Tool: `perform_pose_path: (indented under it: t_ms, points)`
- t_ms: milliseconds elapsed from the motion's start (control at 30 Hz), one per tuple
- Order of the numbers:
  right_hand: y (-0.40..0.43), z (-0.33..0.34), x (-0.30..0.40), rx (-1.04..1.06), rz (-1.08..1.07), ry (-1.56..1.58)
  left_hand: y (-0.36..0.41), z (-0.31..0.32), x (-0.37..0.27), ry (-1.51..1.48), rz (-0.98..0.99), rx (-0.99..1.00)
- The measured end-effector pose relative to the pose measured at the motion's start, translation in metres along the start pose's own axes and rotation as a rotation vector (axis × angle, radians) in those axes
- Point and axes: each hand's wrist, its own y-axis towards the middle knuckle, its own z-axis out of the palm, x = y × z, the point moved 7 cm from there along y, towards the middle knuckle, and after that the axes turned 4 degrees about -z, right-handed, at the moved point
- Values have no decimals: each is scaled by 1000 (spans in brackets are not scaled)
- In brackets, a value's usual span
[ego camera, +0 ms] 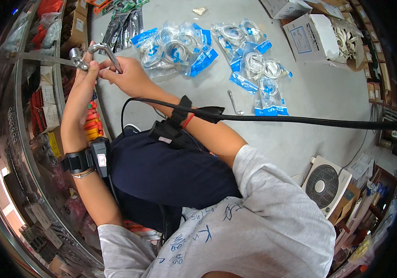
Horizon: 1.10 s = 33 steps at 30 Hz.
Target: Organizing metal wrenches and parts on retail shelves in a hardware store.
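Observation:
My left hand (89, 71), at the upper left beside the shelving, grips a shiny bent socket wrench (77, 59); its socket end points up and the rest is hidden by the fingers. Close by on the right, my right hand (125, 74) pinches the shaft of a second chrome L-shaped wrench (109, 55). That wrench's bent end reaches over to the left hand's fingertips; whether they touch it, I cannot tell. Another L-shaped socket wrench (234, 102) lies alone on the grey floor (202, 93).
Bagged coiled hoses (175, 48) and more such bags (254, 64) lie on the floor. Black-packaged tools (125, 29) are farther left. Metal shelving (19, 104) borders the left. An open carton (309, 40) and a box fan (323, 186) stand right. A black cable (288, 120) crosses my right arm.

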Motion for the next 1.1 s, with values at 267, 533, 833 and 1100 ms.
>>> perform_pose_path:
  t_ms: [267,533,833,1100]
  points:
    - [-52,-157,-44,72,330,-526,-26,11,-15,241,14,177]
    - [-227,-303,-146,-98,649,-1041,-28,6,1,346,-6,218]
    - [-303,-321,-177,-214,643,-1321,-26,4,13,349,6,232]
    - [-311,-313,-189,-302,747,-1462,-29,9,11,236,-88,189]
